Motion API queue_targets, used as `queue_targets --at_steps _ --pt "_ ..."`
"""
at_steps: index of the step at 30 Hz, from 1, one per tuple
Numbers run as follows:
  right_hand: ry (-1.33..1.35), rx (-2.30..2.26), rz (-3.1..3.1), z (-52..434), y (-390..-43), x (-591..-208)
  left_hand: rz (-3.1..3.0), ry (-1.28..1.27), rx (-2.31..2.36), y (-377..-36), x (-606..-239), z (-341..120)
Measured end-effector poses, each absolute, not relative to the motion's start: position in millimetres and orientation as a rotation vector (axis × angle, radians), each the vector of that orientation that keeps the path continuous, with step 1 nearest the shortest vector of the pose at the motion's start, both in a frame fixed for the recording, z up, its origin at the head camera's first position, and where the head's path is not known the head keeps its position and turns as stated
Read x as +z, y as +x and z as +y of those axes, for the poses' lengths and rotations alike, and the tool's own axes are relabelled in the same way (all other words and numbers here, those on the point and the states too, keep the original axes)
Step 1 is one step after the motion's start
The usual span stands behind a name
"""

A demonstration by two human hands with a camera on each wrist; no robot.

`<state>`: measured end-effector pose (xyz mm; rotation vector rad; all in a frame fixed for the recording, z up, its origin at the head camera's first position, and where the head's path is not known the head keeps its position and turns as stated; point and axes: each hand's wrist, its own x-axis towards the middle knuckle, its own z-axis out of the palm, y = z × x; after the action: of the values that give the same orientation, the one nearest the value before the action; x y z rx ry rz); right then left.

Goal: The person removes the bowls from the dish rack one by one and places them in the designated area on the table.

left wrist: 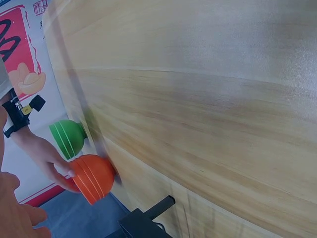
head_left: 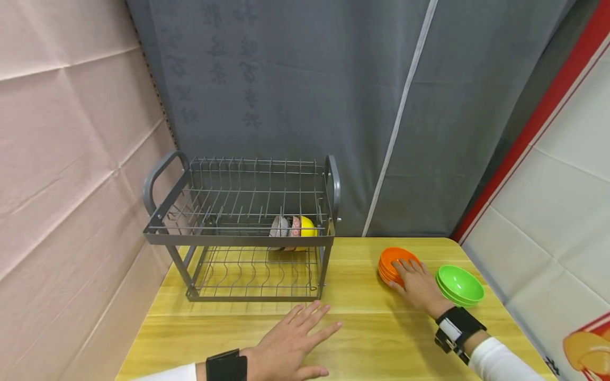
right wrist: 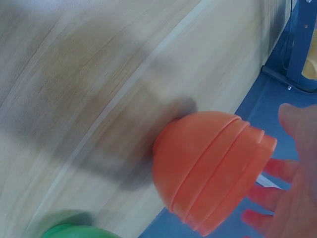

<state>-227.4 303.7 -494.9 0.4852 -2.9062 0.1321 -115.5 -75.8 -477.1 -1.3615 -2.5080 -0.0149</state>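
Note:
My right hand (head_left: 420, 288) reaches over a stack of orange bowls (right wrist: 208, 166) on the table. Its fingers extend past the rim into the top bowl, and in the right wrist view the thumb stands apart from the rim. Beside that stack, to the right, sits a stack of green bowls (head_left: 460, 283). Nearer the front, my left hand (head_left: 290, 344) hovers palm down with fingers spread, holding nothing. A dark two-tier dish rack (head_left: 240, 241) stands beyond the left hand. Inside it, seen through the wires, are a yellow bowl (head_left: 307, 228), a pink patterned one (head_left: 295, 226) and a greyish one (head_left: 279, 226).
The wooden table (head_left: 371, 328) runs up to a grey curtain (head_left: 286, 79) at the back. A pale cloth wall (head_left: 71, 185) closes the left side. White sheeting (head_left: 548, 211) with a red band borders the right, close to the green bowls.

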Motion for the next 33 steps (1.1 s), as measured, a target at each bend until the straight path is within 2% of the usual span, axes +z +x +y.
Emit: queue_targets --at_steps 33 --pt "0.835 0.155 -2.769 222.2 -166.2 -459.2 -2.633 -1.189 -0.075 -126.2 -467.9 -97.1"
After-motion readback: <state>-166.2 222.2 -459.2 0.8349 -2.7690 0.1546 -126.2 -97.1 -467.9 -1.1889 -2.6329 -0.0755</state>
